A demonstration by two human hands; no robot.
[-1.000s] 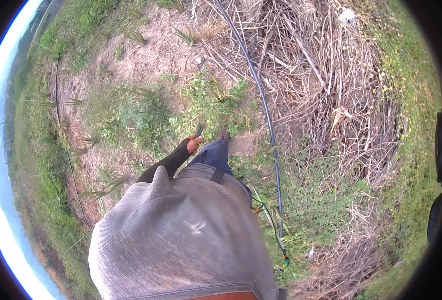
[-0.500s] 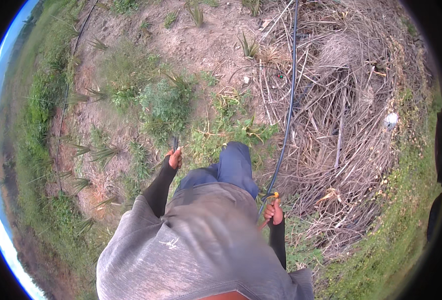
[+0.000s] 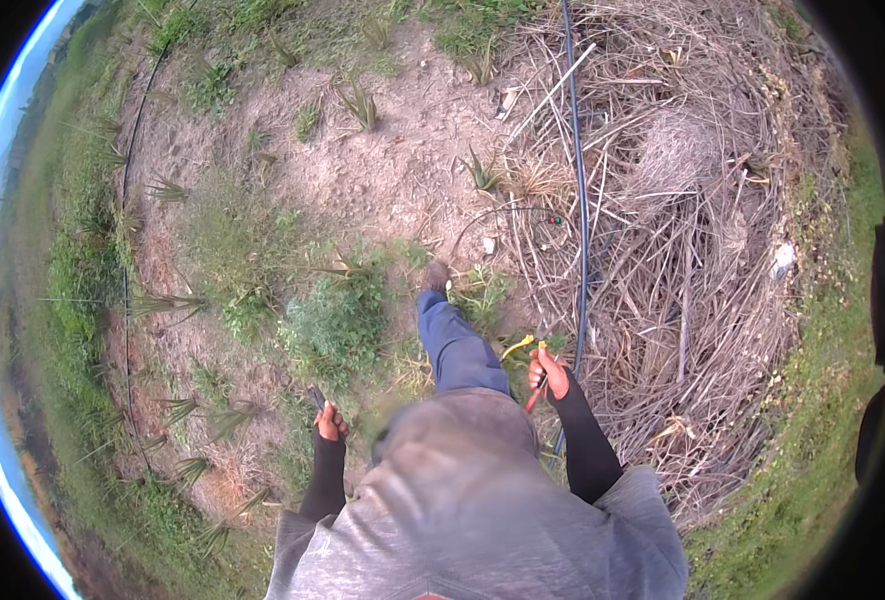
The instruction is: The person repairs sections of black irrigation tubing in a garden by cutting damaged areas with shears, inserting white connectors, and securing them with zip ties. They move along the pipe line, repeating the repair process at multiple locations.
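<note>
My left hand [image 3: 329, 421] is closed around a thin dark object [image 3: 318, 398], which pokes out past the fingers; its kind is too small to tell. Low weeds lie below and beside that hand. At the right, my right hand [image 3: 552, 374] grips a tool with yellow parts [image 3: 516, 347] at its far end and a reddish handle [image 3: 532, 402] below the fingers. The tool's exact kind does not show. This hand is close to the black hose [image 3: 582, 250], seemingly above it. Dark sleeves cover both forearms.
A big heap of dry stalks [image 3: 682, 250] spreads along the right. Ahead lies bare soil [image 3: 382, 170] with spiky plants [image 3: 359, 106] and a bushy green weed [image 3: 334, 320]. A thin black pipe [image 3: 127, 250] runs along the left. One shoe [image 3: 437, 274] is on the ground ahead.
I have stepped forward, so the ground has shifted and one leg now reaches ahead. My left hand has drawn back nearer my body; my right hand has moved forward with the tool.
</note>
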